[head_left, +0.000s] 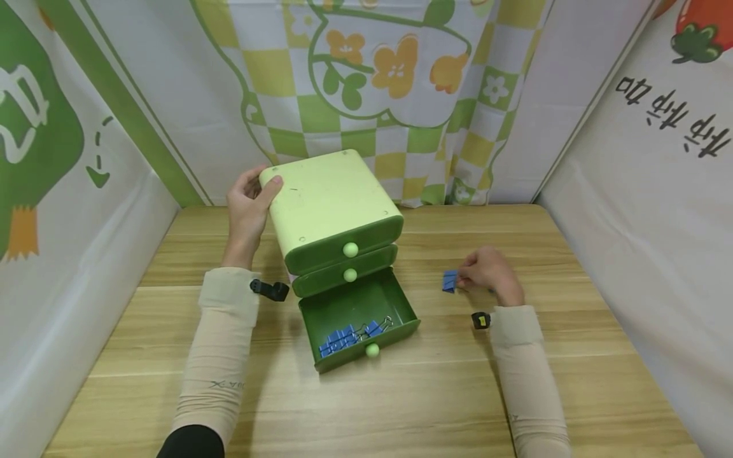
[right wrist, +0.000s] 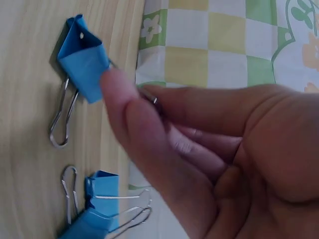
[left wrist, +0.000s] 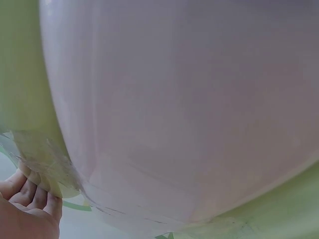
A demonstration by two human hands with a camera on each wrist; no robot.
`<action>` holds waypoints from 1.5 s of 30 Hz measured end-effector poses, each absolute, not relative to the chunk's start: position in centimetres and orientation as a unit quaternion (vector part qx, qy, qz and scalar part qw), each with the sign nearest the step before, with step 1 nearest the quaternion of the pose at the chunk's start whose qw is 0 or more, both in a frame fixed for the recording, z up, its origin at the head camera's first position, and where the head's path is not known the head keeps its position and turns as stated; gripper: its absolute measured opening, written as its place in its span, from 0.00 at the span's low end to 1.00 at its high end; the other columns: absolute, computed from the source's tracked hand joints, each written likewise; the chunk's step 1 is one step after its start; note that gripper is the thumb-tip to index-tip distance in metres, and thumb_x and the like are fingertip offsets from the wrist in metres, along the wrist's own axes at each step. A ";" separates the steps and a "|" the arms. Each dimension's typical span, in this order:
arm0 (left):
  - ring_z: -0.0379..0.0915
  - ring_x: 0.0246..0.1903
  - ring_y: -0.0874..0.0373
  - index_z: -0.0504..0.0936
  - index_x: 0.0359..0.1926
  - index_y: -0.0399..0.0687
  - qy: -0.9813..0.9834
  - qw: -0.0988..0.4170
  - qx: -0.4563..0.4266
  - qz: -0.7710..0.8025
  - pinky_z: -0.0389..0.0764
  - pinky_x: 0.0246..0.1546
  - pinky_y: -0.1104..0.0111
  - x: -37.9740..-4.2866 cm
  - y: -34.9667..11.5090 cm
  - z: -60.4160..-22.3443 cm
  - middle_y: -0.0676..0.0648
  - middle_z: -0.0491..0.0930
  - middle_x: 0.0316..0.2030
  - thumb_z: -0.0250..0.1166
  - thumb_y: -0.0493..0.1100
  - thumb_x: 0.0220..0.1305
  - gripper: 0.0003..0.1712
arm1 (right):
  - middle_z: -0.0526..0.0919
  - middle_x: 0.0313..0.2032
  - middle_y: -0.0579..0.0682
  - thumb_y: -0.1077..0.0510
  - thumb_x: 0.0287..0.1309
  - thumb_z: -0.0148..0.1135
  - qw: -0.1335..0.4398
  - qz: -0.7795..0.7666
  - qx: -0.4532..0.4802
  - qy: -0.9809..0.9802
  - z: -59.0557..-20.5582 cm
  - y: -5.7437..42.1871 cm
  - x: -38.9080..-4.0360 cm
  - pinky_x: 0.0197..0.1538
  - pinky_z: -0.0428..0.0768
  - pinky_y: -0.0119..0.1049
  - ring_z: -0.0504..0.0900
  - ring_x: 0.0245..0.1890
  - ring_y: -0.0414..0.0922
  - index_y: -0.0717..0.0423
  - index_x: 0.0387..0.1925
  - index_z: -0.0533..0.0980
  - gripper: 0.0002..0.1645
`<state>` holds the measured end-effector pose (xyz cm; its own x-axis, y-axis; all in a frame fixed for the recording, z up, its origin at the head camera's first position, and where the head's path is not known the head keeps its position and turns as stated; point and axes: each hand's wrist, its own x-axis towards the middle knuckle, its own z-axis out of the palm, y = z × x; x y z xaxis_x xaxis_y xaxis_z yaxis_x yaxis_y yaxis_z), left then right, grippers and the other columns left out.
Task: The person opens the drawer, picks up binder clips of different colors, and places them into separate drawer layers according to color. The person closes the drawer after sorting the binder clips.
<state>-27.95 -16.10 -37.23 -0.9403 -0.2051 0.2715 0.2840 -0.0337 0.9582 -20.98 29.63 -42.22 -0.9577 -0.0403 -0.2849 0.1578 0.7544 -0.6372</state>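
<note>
A light green desktop drawer box [head_left: 329, 197] with dark green drawer fronts stands on the table. Its bottom drawer [head_left: 357, 299] is pulled out and holds several blue binder clips [head_left: 343, 337]. My left hand [head_left: 249, 207] grips the back left corner of the box, thumb on top; the left wrist view shows its fingers against the box's edge. To the right of the box, my right hand [head_left: 487, 270] pinches a blue binder clip [right wrist: 89, 69] by one wire handle, while the other handle sticks out. More blue binder clips [right wrist: 99, 209] lie near that hand, mostly hidden in the head view.
The wooden table [head_left: 446, 394] is bordered by a patterned curtain [head_left: 395, 140] at the back and white printed walls at both sides. The two upper drawers are closed, with round light green knobs [head_left: 350, 250].
</note>
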 end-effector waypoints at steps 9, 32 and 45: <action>0.73 0.57 0.60 0.74 0.72 0.42 -0.675 0.167 -0.022 -0.718 0.76 0.58 0.73 -28.1 -16.3 -37.4 0.51 0.78 0.60 0.73 0.49 0.68 0.36 | 0.91 0.46 0.64 0.63 0.77 0.57 0.176 -0.445 0.021 0.878 -42.3 29.3 -21.1 0.50 0.90 0.42 0.93 0.41 0.50 0.74 0.57 0.81 0.18; 0.73 0.57 0.60 0.74 0.72 0.42 -0.675 0.166 -0.025 -0.719 0.76 0.59 0.71 -28.1 -16.2 -37.3 0.52 0.78 0.59 0.73 0.49 0.68 0.36 | 0.92 0.40 0.58 0.64 0.71 0.66 0.094 -0.414 -0.182 0.887 -38.4 24.4 -18.1 0.42 0.90 0.37 0.93 0.38 0.52 0.64 0.48 0.87 0.09; 0.72 0.59 0.60 0.72 0.73 0.41 -0.682 0.159 -0.019 -0.714 0.75 0.63 0.68 -28.0 -16.1 -37.1 0.50 0.77 0.62 0.73 0.50 0.68 0.38 | 0.93 0.36 0.49 0.64 0.67 0.71 0.057 -0.302 -0.244 0.920 -38.5 19.7 -15.7 0.40 0.88 0.34 0.90 0.35 0.38 0.58 0.42 0.89 0.05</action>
